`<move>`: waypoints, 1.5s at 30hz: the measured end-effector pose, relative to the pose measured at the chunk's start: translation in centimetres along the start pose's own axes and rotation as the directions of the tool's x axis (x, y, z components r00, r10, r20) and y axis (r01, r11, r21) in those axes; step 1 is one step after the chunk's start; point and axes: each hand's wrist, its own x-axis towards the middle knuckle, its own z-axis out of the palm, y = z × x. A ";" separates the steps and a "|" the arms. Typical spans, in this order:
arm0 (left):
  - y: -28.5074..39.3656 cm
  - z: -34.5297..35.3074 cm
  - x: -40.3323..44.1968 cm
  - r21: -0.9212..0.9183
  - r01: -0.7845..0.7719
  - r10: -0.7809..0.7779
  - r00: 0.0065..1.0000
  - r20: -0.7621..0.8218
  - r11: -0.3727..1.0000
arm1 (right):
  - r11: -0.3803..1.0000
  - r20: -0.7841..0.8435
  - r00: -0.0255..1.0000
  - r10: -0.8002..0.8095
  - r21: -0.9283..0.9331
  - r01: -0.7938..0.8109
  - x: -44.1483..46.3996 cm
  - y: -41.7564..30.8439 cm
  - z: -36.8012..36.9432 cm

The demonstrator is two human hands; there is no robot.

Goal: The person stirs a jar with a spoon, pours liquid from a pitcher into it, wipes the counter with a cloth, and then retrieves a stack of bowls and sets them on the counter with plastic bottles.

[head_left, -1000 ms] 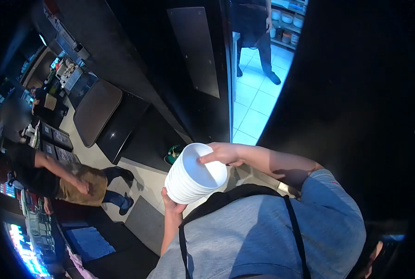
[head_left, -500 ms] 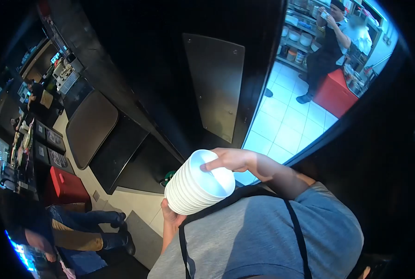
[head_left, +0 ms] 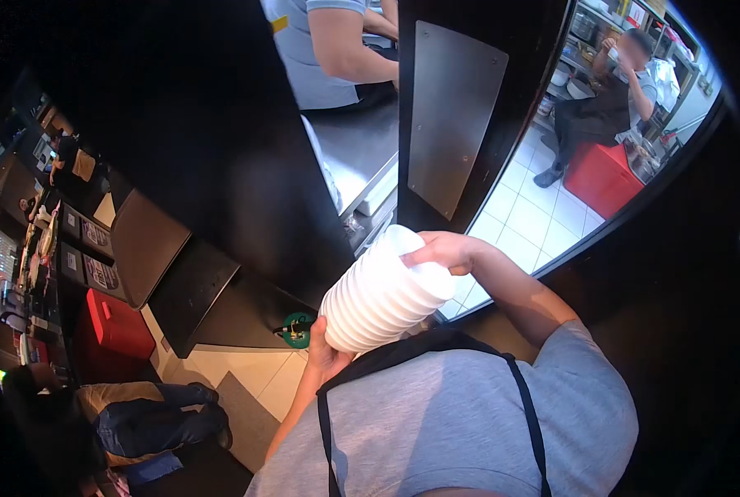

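Against my chest I carry a tilted stack of white bowls (head_left: 378,298), nested one inside another with their ribbed rims showing. My right hand (head_left: 446,253) grips the upper end, its fingers curled over the rim of the end bowl. Lower down, my left hand (head_left: 327,352) is wrapped round the other end of the stack from the left side. Just ahead of the bowls stands a dark door (head_left: 502,108) with a metal plate (head_left: 453,116) screwed on it.
Beyond the doorway lies a white tiled floor (head_left: 515,195), with a person (head_left: 606,108) beside a red box (head_left: 602,178). Through a gap, another person (head_left: 337,50) works at a metal counter (head_left: 366,137). To my left are a dark table (head_left: 200,294), a red bin (head_left: 115,331) and a person's legs (head_left: 159,422).
My view has turned, and a gap beside the door now shows a person at a metal counter. The stack sits further right and higher in view, still in both hands.
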 end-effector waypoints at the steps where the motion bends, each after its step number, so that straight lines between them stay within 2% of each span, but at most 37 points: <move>1: -0.1 0.8 1.2 0.001 0.003 -0.003 1.000 -0.005 1.000 | 1.000 -0.016 1.000 0.007 0.006 -0.007 -0.3 -0.4 -1.3; 5: -1.0 4.6 5.8 0.068 -0.044 0.046 0.999 -0.022 0.997 | 0.999 -0.015 1.000 -0.010 0.044 0.010 -1.1 -1.7 -6.9; 7: -1.3 6.3 8.2 0.089 -0.060 0.062 0.998 -0.024 0.994 | 0.996 -0.030 0.996 -0.080 0.035 0.081 -1.9 -2.5 -9.4; 9: -1.9 7.2 10.5 0.163 -0.082 0.073 0.996 0.058 0.983 | 0.995 -0.029 0.995 -0.092 0.042 0.094 -2.6 -2.8 -11.9; 15: -5.1 11.7 16.6 0.139 -0.081 0.072 0.995 0.068 0.987 | 0.993 -0.041 0.993 -0.111 0.035 0.112 -5.6 -4.1 -18.8; 17: -6.0 13.7 18.8 0.116 -0.013 -0.004 0.990 0.144 0.993 | 0.992 -0.046 0.993 -0.110 0.059 0.113 -6.1 -3.7 -22.2; 19: -6.7 14.0 21.4 0.146 0.004 -0.020 0.994 0.108 0.989 | 0.992 -0.047 0.993 -0.111 0.057 0.113 -6.8 -3.5 -25.2; 21: -7.6 14.6 24.4 0.161 0.096 -0.115 0.987 0.113 0.982 | 0.992 -0.112 0.989 -0.102 0.057 0.108 -7.9 -3.7 -27.8; 23: -8.3 16.0 27.4 0.176 0.118 -0.136 0.986 0.100 0.977 | 0.987 -0.163 0.978 -0.133 0.063 0.145 -9.3 -3.8 -29.9; 25: -8.8 17.0 30.7 0.178 0.184 -0.211 0.966 0.149 0.967 | 0.984 -0.319 0.940 -0.121 0.089 0.157 -10.3 -3.7 -32.1; 27: -9.3 17.9 34.1 0.208 0.210 -0.238 0.964 0.118 0.955 | 0.981 -0.359 0.927 -0.105 0.116 0.156 -11.3 -3.2 -34.5; 29: -9.5 18.8 37.8 0.281 0.298 -0.334 0.938 0.090 0.912 | 0.977 -0.403 0.906 -0.130 0.105 0.187 -12.9 -4.1 -36.5; 31: -9.9 20.7 40.8 0.289 0.304 -0.353 0.926 0.135 0.908 | 0.974 -0.497 0.858 -0.128 0.100 0.203 -14.0 -4.0 -38.6; 34: -10.0 22.5 45.4 0.378 0.382 -0.464 0.872 0.155 0.843 | 0.960 -0.628 0.769 -0.121 0.123 0.252 -15.4 -4.5 -40.6; 37: -10.5 24.3 49.0 0.397 0.456 -0.546 0.824 0.149 0.797 | 0.954 -0.658 0.747 -0.099 0.150 0.259 -16.3 -4.2 -43.4; 38: -10.7 24.9 49.9 0.413 0.451 -0.550 0.820 0.160 0.791 | 0.942 -0.699 0.707 -0.108 0.156 0.298 -16.4 -4.1 -44.0; 45: -13.9 26.5 56.6 0.472 0.495 -0.626 0.762 0.167 0.729 | 0.924 -0.746 0.663 -0.061 0.209 0.321 -18.7 -3.2 -49.7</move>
